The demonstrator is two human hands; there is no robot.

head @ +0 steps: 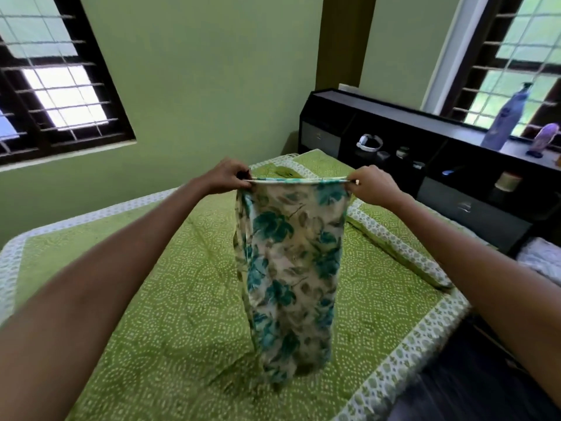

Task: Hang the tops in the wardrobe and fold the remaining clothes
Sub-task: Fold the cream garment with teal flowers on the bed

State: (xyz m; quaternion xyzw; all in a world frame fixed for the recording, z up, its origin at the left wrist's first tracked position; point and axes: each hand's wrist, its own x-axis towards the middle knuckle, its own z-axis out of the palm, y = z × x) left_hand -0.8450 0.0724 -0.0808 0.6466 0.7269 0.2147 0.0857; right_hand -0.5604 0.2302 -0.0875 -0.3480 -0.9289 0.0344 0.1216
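Left hand (228, 175), right hand (371, 185), pinching floral garment (291, 253)

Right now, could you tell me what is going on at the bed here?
A person is holding up a floral garment over the green bedspread. The left hand and the right hand each pinch one end of its top edge, pulled taut between them. The cloth hangs down, its lower end near or at the bedspread. It is not yet folded. A dark headboard shelf with small items stands on the right.
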